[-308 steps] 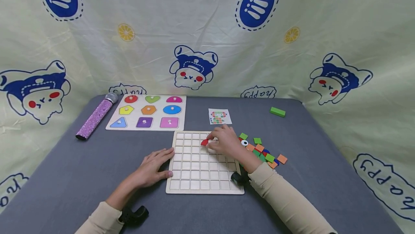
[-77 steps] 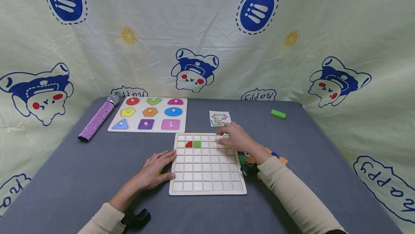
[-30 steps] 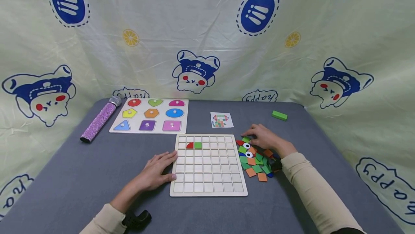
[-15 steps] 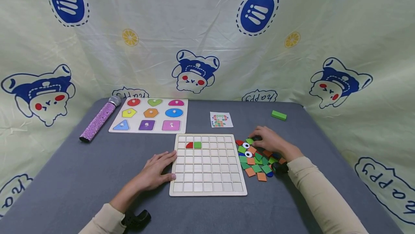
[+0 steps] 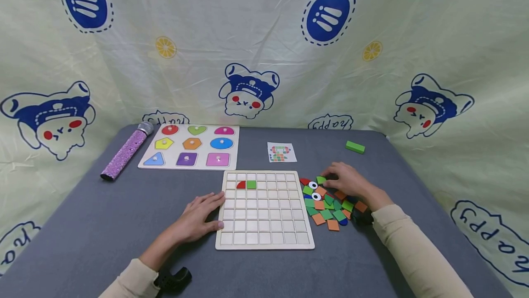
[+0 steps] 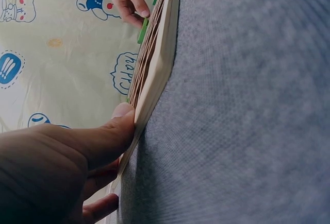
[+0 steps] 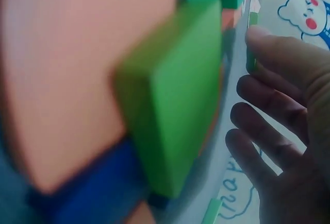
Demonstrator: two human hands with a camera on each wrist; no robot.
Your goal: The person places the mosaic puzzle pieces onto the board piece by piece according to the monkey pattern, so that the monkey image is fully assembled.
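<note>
The green tile (image 5: pixel 320 180) is pinched between the thumb and forefinger of the right grip (image 5: pixel 348 180), which are parted only by its thickness; the other fingers are left loosely bent and apart. The tile is held at the far end of the heap (image 5: pixel 326 215), just right of the board (image 5: pixel 265 226); whether the counter (image 5: pixel 124 229) is touched by it cannot be told. The left grip (image 5: pixel 197 218) is spread, with nothing enclosed, and its fingertips and thumb are rested on the board's left edge. In the board's second row from the far edge, a red piece (image 5: pixel 241 185) and a green square (image 5: pixel 251 184) are set side by side. Beyond the board, a patterned card (image 5: pixel 282 152) is laid, with a shape puzzle (image 5: pixel 171 153) and a microphone (image 5: pixel 126 154) placed to its left and a green block (image 5: pixel 355 147) to its right.
</note>
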